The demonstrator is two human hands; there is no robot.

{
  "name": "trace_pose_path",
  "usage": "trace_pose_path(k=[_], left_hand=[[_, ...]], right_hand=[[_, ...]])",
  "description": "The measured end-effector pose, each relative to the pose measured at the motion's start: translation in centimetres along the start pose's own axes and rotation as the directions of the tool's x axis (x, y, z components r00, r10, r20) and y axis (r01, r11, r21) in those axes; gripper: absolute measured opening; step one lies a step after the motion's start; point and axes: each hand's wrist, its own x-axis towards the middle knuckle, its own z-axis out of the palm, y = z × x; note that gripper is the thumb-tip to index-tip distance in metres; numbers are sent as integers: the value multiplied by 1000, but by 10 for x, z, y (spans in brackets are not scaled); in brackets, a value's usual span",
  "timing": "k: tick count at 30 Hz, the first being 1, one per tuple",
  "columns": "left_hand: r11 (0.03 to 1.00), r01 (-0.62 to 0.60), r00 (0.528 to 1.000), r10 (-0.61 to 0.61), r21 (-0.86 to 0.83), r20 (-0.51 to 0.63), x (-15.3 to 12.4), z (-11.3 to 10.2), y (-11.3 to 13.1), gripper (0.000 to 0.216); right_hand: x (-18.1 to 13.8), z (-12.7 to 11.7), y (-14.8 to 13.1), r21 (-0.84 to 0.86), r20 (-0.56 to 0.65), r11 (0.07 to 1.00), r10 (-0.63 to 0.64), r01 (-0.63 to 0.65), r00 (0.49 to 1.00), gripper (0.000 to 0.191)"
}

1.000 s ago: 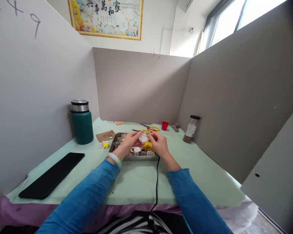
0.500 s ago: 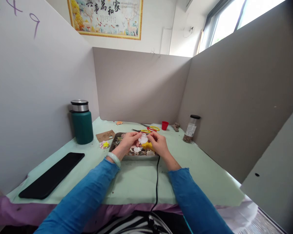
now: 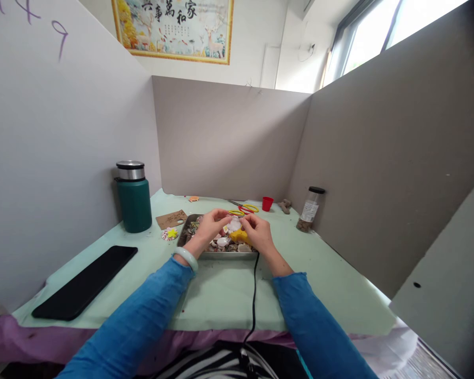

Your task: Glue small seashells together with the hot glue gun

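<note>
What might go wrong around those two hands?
The right hand is close to the cable, so its sleeve might snag it.
The scissors lie just beyond the tray; a forward reach could bump them.
Small pieces crowd the tray, so a knock might spill some.

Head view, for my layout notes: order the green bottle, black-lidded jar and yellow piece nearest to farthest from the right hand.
From the right hand:
1. Yellow piece: in the tray, beside the hand
2. Black-lidded jar: on the right
3. Green bottle: far left side
</note>
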Motion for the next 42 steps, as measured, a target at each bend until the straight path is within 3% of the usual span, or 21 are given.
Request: trace_pose_path(k=[3,6,8,19,24,30,36,42], left_hand=[[945,-211,964,244,250,-107,-2,1,5,24],[791,-432,875,484,433,-12,-7,5,11,13],[731,-490,842,537,474,43,-9,7,13,9],[720,-530,824,561,447,73,-8,7,10,12],[740,-515,840,537,433,82,-9,8,11,14],[804,-424,880,475,418,-20,-5,3,8,21],[752,-515,844,529,412,88,-7,4,10,14],[723,-546,822,559,423,106,-7,6,8,13]], right_hand=[[-1,1,1,-42,-5,999,-7,7,1000,27],[-2,2,3,-102,4,994,-39,39,999,26],[-2,2,3,-129,15,990,-55,56,998,25],[-3,4,0,-31,55,998,-44,46,998,23],[-4,4,-1,-34,83,998,-43,45,996,25],[-4,3,-3,-18,83,999,-39,41,996,25],[-3,3,-1,-22,66,999,-35,37,997,26],[-4,3,-1,-61,79,996,-65,70,995,26]])
